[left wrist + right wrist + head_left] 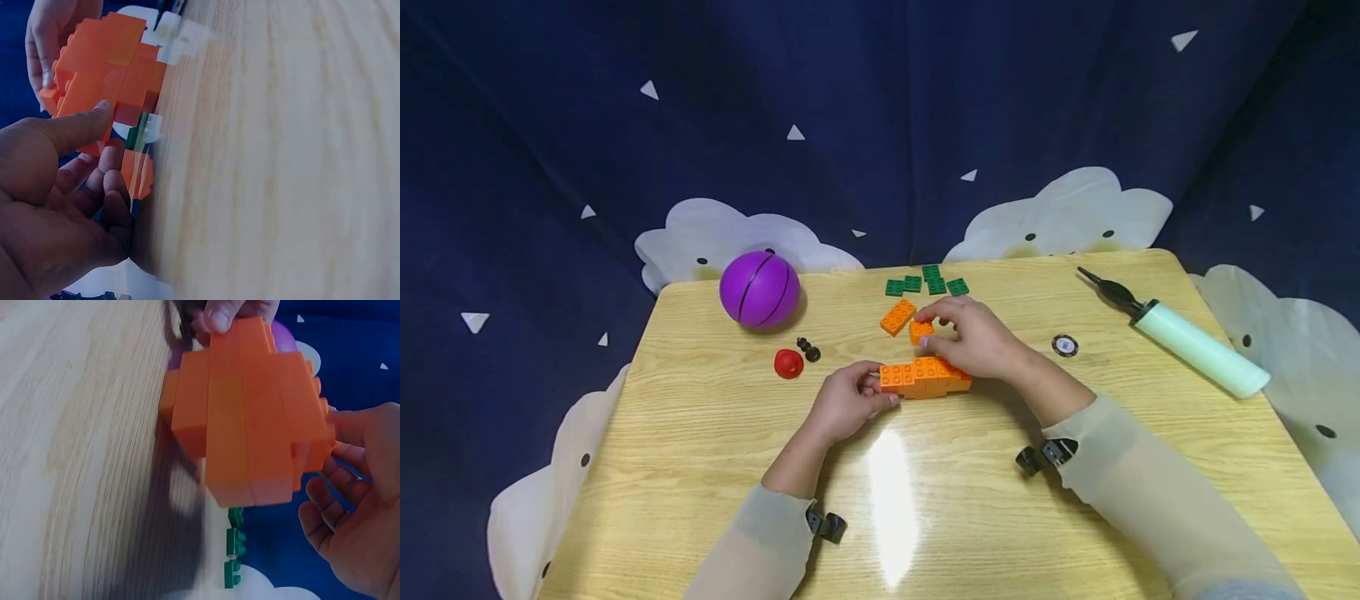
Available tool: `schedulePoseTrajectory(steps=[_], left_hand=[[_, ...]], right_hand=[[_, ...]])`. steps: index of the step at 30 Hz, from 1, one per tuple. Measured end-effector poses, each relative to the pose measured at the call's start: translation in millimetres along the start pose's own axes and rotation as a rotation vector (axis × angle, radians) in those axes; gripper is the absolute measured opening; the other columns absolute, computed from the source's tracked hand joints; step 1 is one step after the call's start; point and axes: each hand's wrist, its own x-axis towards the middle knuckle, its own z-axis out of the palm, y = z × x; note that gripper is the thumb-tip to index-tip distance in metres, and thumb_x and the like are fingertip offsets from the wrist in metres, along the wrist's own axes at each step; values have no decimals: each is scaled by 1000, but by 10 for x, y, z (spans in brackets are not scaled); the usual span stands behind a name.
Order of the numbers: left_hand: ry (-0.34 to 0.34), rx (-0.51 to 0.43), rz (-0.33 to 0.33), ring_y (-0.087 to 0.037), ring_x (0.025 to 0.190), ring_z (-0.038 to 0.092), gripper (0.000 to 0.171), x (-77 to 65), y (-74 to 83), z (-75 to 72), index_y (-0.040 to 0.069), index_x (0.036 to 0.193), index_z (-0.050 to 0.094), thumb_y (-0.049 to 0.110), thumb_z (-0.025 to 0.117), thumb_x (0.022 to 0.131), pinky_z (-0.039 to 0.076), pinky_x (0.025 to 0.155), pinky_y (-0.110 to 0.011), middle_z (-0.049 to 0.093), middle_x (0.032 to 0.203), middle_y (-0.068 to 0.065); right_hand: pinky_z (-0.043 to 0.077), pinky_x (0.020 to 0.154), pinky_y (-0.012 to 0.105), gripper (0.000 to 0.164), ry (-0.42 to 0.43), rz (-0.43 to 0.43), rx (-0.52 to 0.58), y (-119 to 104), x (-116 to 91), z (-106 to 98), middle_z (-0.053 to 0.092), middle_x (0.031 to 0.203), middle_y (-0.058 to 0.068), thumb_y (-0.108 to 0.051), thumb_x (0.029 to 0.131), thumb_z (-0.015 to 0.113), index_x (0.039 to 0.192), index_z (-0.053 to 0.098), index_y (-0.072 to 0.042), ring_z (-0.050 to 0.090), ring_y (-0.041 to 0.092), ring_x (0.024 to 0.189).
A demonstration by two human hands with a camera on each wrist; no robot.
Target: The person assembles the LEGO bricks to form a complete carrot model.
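Note:
My left hand [846, 402] grips the left end of an orange toy-brick assembly [919, 380], thumb on its near side. In the left wrist view the stepped underside of the built bricks [103, 69] shows, tilted and close to the tabletop. My right hand [976, 340] pinches a small orange toy brick [921, 332] between thumb and fingers, just behind the assembly. Part of that brick is covered by the fingers. From the right wrist view, the assembly [250, 419] hides most of the pinched brick. Another orange brick [898, 317] lies loose behind the hands.
Several green bricks [932, 275] lie at the table's back edge. To the left are a purple ball [760, 289], a red cap-like piece [788, 363] and small black beads [809, 351]. On the right lie a round black-and-white chip [1064, 345] and a hand pump [1198, 346].

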Motion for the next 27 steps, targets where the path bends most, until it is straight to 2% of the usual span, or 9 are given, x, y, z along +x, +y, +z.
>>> schedulePoseTrajectory(steps=[9, 15, 27], left_hand=[[0, 0, 6, -17, 83, 60, 53, -8, 7, -9, 7, 132, 67, 22, 87, 86, 51, 76, -33, 70, 92, 2], [-2, -3, 3, -18, 84, 61, 51, -3, 4, -3, 8, 130, 68, 22, 87, 85, 52, 76, -34, 70, 92, 2], [-4, -2, -7, -18, 84, 61, 50, -3, 9, -6, 9, 129, 68, 24, 88, 85, 52, 77, -35, 69, 93, 2]], right_hand=[[48, 96, 43, 31, -6, -80, 19, -154, -36, 37, 69, 127, -5, -26, 94, 78, 124, 73, -19, 58, 23, 111], [47, 97, 43, 30, -12, -117, 8, -208, -56, 91, 69, 125, -5, -25, 94, 78, 122, 73, -19, 59, 26, 112], [46, 103, 43, 32, -46, -133, -47, -310, -91, 187, 69, 127, -2, -27, 94, 79, 123, 73, -16, 56, 21, 117]])
